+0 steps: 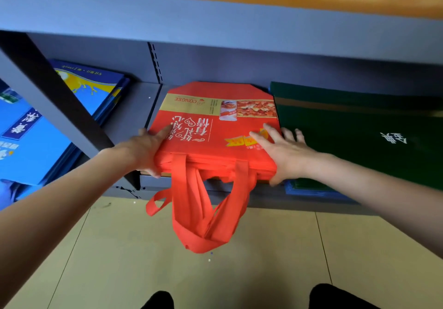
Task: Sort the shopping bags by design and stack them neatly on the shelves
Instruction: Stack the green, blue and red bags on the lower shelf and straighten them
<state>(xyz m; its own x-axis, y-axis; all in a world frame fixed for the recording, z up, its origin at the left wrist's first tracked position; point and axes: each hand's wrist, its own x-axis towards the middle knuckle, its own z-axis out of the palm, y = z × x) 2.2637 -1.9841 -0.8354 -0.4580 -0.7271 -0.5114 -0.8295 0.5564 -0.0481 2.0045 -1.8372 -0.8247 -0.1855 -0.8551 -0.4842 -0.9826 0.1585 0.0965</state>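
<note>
A stack of red shopping bags (203, 121) with gold print lies flat on the grey shelf (134, 107), its red handles (203, 213) hanging over the front edge. My left hand (146, 148) grips the stack's left front corner, thumb on top and fingers underneath. My right hand (282, 150) lies flat with straight fingers on the stack's right edge, thumb down the front. A stack of dark green bags (359, 129) sits just right of the red ones. Blue bags (91, 88) lie at the left of the shelf.
A dark diagonal shelf brace (55, 97) crosses at the left, with more blue bags (31, 145) in front of it. An upper shelf (215, 21) overhangs. Blue bags (311, 191) peek out under the green stack. Beige tiled floor (263, 260) lies below.
</note>
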